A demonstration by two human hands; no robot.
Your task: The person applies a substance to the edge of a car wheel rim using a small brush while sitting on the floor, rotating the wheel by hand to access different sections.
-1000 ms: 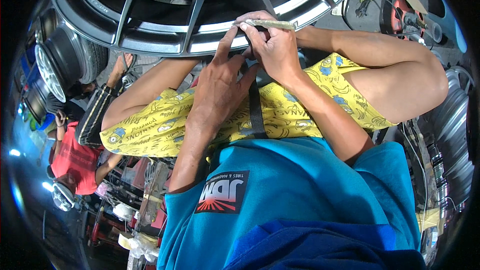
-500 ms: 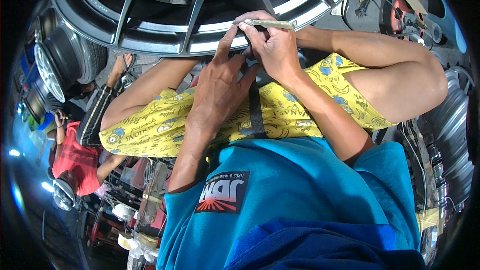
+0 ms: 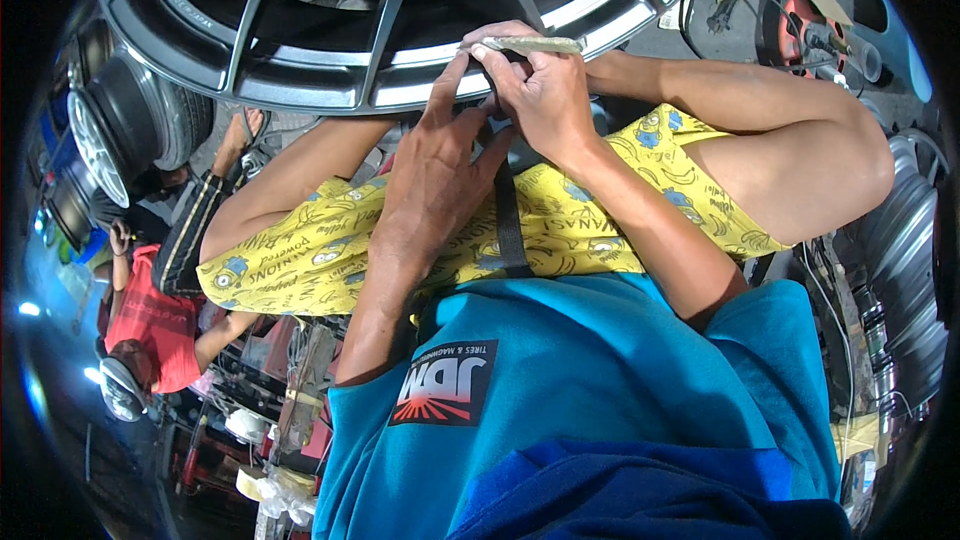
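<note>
A large grey spoked wheel rim (image 3: 375, 60) stands before me at the top of the view, its near lip over my legs. My right hand (image 3: 545, 105) pinches a pale, folded strip (image 3: 535, 44), which looks like worn sandpaper, against that lip. Its fingertips press on the metal near a spoke's foot. My left hand (image 3: 430, 165) lies beside it, index finger stretched to the lip and almost meeting the right fingertips. The left thumb stands apart, and I see nothing held there. What lies under the fingers is hidden.
On the left, more wheels (image 3: 105, 130) and a tyre (image 3: 185, 120) stand near a co-worker in a red shirt (image 3: 155, 315). A red-and-black power tool (image 3: 800, 30) with a cable lies at the upper right. Stacked silver rims (image 3: 905, 260) stand at the right.
Both hands have slid slightly left along the lip, the strip moving with the right hand. At left, the co-worker's head has shifted a little.
</note>
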